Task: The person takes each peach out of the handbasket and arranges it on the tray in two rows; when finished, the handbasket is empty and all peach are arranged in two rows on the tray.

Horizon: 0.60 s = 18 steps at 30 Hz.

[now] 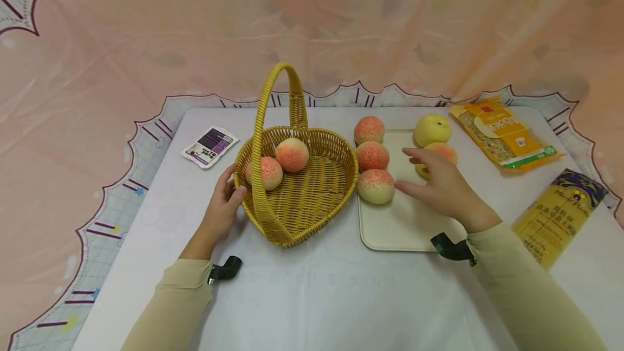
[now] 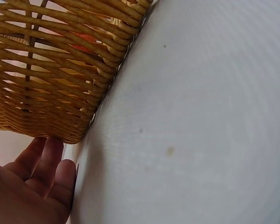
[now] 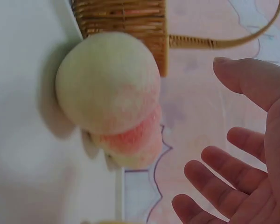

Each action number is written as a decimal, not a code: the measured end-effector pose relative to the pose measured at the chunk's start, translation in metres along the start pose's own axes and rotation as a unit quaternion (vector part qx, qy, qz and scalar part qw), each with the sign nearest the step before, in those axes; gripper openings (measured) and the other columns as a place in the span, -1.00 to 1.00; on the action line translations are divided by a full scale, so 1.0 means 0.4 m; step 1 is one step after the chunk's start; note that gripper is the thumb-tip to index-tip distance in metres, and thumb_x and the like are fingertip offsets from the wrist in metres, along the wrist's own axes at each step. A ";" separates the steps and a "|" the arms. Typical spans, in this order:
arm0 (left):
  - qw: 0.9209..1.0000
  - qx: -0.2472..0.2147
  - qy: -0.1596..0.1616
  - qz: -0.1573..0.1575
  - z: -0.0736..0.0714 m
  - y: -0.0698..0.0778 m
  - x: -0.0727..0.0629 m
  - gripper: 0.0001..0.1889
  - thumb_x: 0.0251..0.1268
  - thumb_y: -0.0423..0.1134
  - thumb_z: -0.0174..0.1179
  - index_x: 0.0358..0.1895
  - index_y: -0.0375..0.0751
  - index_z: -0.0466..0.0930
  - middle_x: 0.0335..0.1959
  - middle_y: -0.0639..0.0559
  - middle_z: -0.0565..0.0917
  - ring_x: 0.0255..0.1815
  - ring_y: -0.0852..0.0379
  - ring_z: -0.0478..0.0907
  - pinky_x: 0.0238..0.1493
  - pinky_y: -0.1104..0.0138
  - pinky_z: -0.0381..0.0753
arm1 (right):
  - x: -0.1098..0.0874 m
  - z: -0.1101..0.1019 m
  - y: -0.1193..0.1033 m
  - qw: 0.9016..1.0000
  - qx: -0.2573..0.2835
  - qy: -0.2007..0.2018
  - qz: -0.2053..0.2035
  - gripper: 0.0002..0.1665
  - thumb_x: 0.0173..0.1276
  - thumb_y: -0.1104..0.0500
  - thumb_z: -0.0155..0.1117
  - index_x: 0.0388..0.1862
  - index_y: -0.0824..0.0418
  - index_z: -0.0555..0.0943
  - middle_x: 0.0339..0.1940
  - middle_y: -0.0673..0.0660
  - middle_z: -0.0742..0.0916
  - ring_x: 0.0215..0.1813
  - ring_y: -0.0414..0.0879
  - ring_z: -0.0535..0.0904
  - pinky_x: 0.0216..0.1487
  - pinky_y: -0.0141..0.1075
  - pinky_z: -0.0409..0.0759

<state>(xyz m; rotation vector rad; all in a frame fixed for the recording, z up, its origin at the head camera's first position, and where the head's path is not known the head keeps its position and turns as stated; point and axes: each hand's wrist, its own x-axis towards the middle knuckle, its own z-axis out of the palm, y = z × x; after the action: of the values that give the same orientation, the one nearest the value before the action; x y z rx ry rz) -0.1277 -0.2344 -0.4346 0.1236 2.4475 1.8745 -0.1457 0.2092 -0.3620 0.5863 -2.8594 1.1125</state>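
A heart-shaped wicker basket (image 1: pixel 317 199) with a tall handle holds two pink-and-cream peaches, one farther back (image 1: pixel 292 155) and one beside the handle (image 1: pixel 270 173). My left hand (image 1: pixel 222 207) rests against its left side; fingertips (image 2: pixel 51 149) meet the woven wall in the left wrist view. Over the beige tray (image 1: pixel 385 234), my right hand (image 1: pixel 439 186) holds nothing, thumb and fingers spread. Its thumb is close to the nearest peach (image 3: pixel 107 81) of three lined along the tray's left edge. Behind its fingers lie an orange-yellow peach (image 1: pixel 444 150) and a yellow round fruit (image 1: pixel 432 129).
A white-and-purple packet (image 1: pixel 210 147) lies left of the basket. Right of the tray are an orange food bag (image 1: pixel 507 134) and a yellow package with a dark blue end (image 1: pixel 560 218). A patterned cloth backdrop (image 1: pixel 341 31) hangs behind the white table (image 1: pixel 302 297).
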 end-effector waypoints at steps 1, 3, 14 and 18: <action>1.000 0.000 0.000 0.000 0.000 -0.001 0.000 -0.34 0.62 -0.18 -0.11 0.62 -0.11 -0.16 0.51 -0.45 0.10 0.49 -0.34 0.10 0.42 -0.19 0.04 | 0.006 0.006 -0.003 1.000 0.004 0.001 -0.007 -0.21 0.27 0.10 0.47 0.38 0.39 0.41 0.26 0.37 0.56 0.22 0.24 0.48 0.21 0.18 0.43; 1.000 0.001 -0.001 -0.001 0.001 -0.002 0.000 -0.34 0.61 -0.17 -0.11 0.62 -0.11 -0.17 0.51 -0.45 0.09 0.49 -0.34 0.10 0.42 -0.19 0.04 | 0.018 0.017 -0.009 1.000 0.005 0.000 -0.016 -0.23 0.28 0.08 0.47 0.37 0.38 0.43 0.26 0.35 0.57 0.21 0.22 0.50 0.18 0.16 0.46; 1.000 -0.002 -0.002 0.002 0.001 0.008 -0.004 -0.33 0.61 -0.20 -0.12 0.63 -0.11 -0.19 0.51 -0.45 0.10 0.49 -0.33 0.11 0.43 -0.18 0.05 | 0.076 0.054 -0.047 0.999 0.013 -0.038 -0.020 -0.20 0.32 0.00 0.44 0.41 0.35 0.41 0.22 0.29 0.59 0.19 0.17 0.50 0.20 0.11 0.47; 1.000 -0.008 -0.004 0.003 0.002 0.010 -0.005 -0.34 0.61 -0.23 -0.13 0.63 -0.11 -0.19 0.50 -0.45 0.11 0.48 -0.32 0.13 0.43 -0.17 0.05 | 0.098 0.064 -0.060 0.998 0.023 -0.046 -0.024 -0.17 0.31 -0.03 0.45 0.44 0.28 0.39 0.27 0.26 0.57 0.19 0.15 0.50 0.21 0.10 0.46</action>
<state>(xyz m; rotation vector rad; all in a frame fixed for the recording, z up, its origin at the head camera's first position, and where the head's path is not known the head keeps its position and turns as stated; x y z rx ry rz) -0.1255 -0.2326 -0.4308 0.1384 2.4293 1.8931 -0.1706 0.1630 -0.3596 0.7226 -2.8851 1.1783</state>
